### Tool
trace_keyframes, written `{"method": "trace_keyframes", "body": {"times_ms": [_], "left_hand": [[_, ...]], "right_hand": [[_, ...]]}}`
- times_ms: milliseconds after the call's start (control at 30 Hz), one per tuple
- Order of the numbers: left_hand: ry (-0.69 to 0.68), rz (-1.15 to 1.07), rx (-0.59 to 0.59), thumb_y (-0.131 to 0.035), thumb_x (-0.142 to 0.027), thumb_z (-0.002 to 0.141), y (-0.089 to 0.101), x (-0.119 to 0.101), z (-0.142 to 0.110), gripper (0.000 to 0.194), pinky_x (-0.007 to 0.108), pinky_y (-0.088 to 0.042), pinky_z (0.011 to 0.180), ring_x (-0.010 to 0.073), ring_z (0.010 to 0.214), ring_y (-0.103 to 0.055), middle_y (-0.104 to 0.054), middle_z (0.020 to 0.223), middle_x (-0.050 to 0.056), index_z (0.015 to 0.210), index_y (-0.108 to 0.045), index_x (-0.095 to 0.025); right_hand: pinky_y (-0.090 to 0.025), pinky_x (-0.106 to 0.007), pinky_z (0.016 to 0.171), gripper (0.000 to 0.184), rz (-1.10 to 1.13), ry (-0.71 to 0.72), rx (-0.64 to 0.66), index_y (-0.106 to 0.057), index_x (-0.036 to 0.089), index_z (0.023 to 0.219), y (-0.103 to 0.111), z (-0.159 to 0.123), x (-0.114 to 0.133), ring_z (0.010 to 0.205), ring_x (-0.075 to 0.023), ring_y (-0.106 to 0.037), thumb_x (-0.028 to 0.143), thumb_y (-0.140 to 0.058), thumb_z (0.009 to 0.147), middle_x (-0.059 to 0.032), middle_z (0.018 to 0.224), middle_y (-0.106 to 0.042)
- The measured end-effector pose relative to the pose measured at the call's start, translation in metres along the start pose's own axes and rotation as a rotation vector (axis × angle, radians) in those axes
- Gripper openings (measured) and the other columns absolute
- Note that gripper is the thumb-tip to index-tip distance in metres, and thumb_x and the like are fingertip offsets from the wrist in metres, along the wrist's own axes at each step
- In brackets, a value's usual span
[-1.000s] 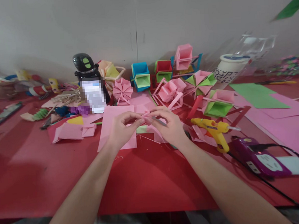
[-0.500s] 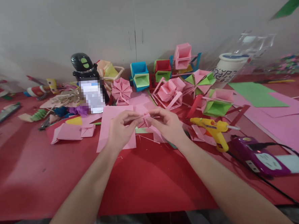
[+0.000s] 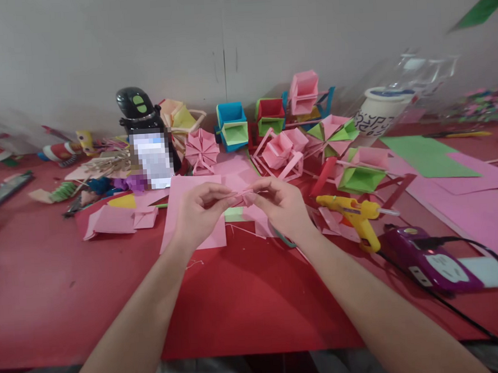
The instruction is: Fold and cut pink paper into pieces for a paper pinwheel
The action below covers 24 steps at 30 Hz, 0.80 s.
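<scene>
A small folded piece of pink paper is pinched between both hands above the middle of the table. My left hand grips its left end between thumb and fingers; my right hand does the same at the right end. Fingertips cover much of the piece, so its full shape is hidden. Beneath the hands lie a flat pink sheet and a pale green scrap. A teal-edged object shows partly under my right hand.
Folded paper models line the back. At right lie a yellow glue gun, a purple power strip with a black cord, and a green sheet. A phone leans on a black figure. A white cup stands farther back.
Half a second ago the pink piece was turned to show its pleated face; now it is tilted flatter, as at first. Both hands keep their hold in nearly the same place.
</scene>
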<state>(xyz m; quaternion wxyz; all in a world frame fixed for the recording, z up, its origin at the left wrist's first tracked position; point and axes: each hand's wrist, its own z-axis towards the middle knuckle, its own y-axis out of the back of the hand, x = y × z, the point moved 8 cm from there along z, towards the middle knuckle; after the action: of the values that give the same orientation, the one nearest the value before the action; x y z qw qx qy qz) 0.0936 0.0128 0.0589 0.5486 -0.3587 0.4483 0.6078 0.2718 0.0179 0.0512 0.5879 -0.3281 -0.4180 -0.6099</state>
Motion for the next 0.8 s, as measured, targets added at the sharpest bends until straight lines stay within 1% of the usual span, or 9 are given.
{"method": "trace_keyframes", "body": {"times_ms": [167,267,333,433,467,533,600,700,800], "left_hand": [[0.075,-0.043,0.047,-0.080,-0.028,0.075,-0.001,0.010,0.003,0.017,0.030,-0.060,0.071,0.0188,0.078,-0.073,-0.075,0.080,0.004,0.086,-0.071,-0.018],[0.072,0.008,0.095,-0.075,-0.027,0.079,-0.006,0.009,0.002,0.014,0.030,-0.058,0.073,0.0179,0.080,-0.071,-0.074,0.084,0.005,0.089,-0.071,-0.018],[0.071,0.054,0.139,-0.074,-0.026,0.080,-0.011,0.006,0.001,0.017,0.031,-0.057,0.075,0.0178,0.081,-0.070,-0.074,0.086,0.005,0.094,-0.071,-0.018],[0.066,0.086,0.204,-0.073,-0.026,0.081,-0.019,0.004,-0.001,0.021,0.029,-0.054,0.070,0.0166,0.075,-0.068,-0.072,0.080,0.003,0.100,-0.070,-0.019],[0.060,0.100,0.229,-0.071,-0.026,0.082,-0.022,0.004,-0.002,0.019,0.029,-0.053,0.069,0.0161,0.073,-0.067,-0.072,0.078,0.003,0.100,-0.070,-0.019],[0.045,0.146,0.258,-0.067,-0.027,0.086,-0.025,0.004,-0.002,0.015,0.030,-0.052,0.070,0.0162,0.074,-0.065,-0.072,0.079,0.003,0.098,-0.072,-0.020],[0.037,0.194,0.225,-0.065,-0.028,0.087,-0.021,0.006,-0.001,0.014,0.031,-0.052,0.071,0.0171,0.076,-0.065,-0.072,0.082,0.004,0.094,-0.074,-0.020],[0.032,0.199,0.079,-0.068,-0.029,0.085,-0.006,0.008,0.004,0.011,0.030,-0.053,0.070,0.0170,0.074,-0.065,-0.071,0.079,0.003,0.086,-0.072,-0.019],[0.040,0.123,-0.034,-0.072,-0.029,0.081,0.005,0.012,0.006,0.012,0.029,-0.055,0.067,0.0162,0.070,-0.066,-0.070,0.078,0.002,0.081,-0.069,-0.018]], "right_hand": [[-0.055,-0.035,0.084,0.013,-0.018,0.012,0.024,-0.070,0.021,0.090,-0.004,-0.001,0.003,0.088,-0.0185,-0.068,0.032,-0.073,0.085,-0.0040,0.093,-0.072],[-0.055,-0.035,0.083,0.010,-0.036,0.016,0.033,-0.072,0.023,0.091,-0.005,-0.002,0.003,0.088,-0.0185,-0.068,0.031,-0.072,0.086,-0.0030,0.093,-0.073],[-0.055,-0.036,0.084,0.009,-0.058,0.035,0.055,-0.075,0.024,0.093,-0.006,-0.002,0.006,0.088,-0.0186,-0.068,0.030,-0.070,0.087,-0.0027,0.094,-0.074],[-0.054,-0.037,0.083,0.012,-0.085,0.072,0.110,-0.077,0.027,0.097,-0.012,-0.004,0.010,0.090,-0.0192,-0.067,0.028,-0.068,0.090,-0.0030,0.097,-0.074],[-0.054,-0.037,0.083,0.012,-0.092,0.083,0.122,-0.078,0.028,0.097,-0.013,-0.004,0.011,0.091,-0.0194,-0.067,0.028,-0.068,0.090,-0.0031,0.097,-0.073],[-0.054,-0.037,0.084,0.013,-0.098,0.097,0.104,-0.078,0.029,0.099,-0.013,-0.005,0.010,0.094,-0.0196,-0.066,0.029,-0.070,0.089,-0.0032,0.098,-0.072],[-0.054,-0.037,0.086,0.020,-0.088,0.093,0.041,-0.075,0.028,0.106,-0.008,-0.004,0.006,0.096,-0.0193,-0.066,0.029,-0.072,0.086,-0.0037,0.104,-0.071],[-0.055,-0.036,0.087,0.031,-0.053,0.043,-0.081,-0.070,0.025,0.114,0.003,-0.002,0.000,0.097,-0.0184,-0.066,0.029,-0.073,0.084,-0.0048,0.108,-0.069],[-0.056,-0.035,0.084,0.024,-0.049,-0.030,-0.161,-0.070,0.022,0.106,0.011,-0.002,-0.004,0.093,-0.0186,-0.067,0.032,-0.073,0.084,-0.0058,0.103,-0.070]]}}
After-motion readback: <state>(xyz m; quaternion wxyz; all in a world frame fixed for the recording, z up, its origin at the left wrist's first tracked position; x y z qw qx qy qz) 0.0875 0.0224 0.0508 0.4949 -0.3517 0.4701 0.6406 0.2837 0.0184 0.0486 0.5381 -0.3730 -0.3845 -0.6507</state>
